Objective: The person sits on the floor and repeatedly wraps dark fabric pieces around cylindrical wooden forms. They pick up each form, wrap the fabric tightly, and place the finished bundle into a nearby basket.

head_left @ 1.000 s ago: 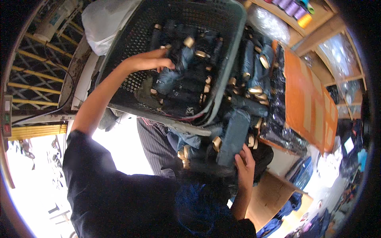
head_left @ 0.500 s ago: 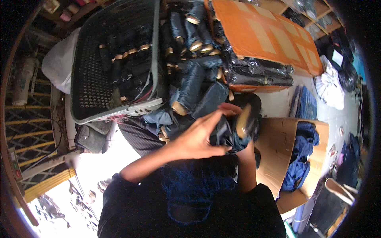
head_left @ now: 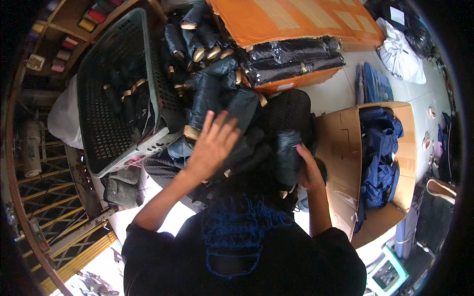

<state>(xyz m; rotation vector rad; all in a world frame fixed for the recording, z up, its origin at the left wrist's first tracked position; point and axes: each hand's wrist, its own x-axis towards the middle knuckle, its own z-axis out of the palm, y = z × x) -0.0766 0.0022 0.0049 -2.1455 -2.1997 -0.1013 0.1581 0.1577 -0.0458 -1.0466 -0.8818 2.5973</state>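
Note:
My left hand (head_left: 212, 149), fingers spread and slightly blurred, hovers over a pile of dark rolled bundles, nearest to a large dark blue bundle (head_left: 206, 98) with a tan end. Whether it touches the pile is hard to tell. On the right, my right hand (head_left: 312, 170) grips a small dark roll (head_left: 289, 154) upright by its side, thumb along its upper part; the other fingers are mostly hidden. A tan bit shows at the roll's lower end. More rolls with tan ends (head_left: 198, 53) lie heaped farther back.
A dark perforated basket (head_left: 157, 89) holding similar rolls stands at left. At right is an opened cardboard box (head_left: 340, 163) with dark blue cloth (head_left: 380, 158). Behind are an orange taped carton (head_left: 296, 19) and plastic-wrapped black packs (head_left: 291, 54). A light green stool (head_left: 387, 271) sits lower right.
My hands, close together around a dark roll with its tan end up, have separated. The left has let go and moved left over the pile; the right keeps a roll, now lower. The view has shifted.

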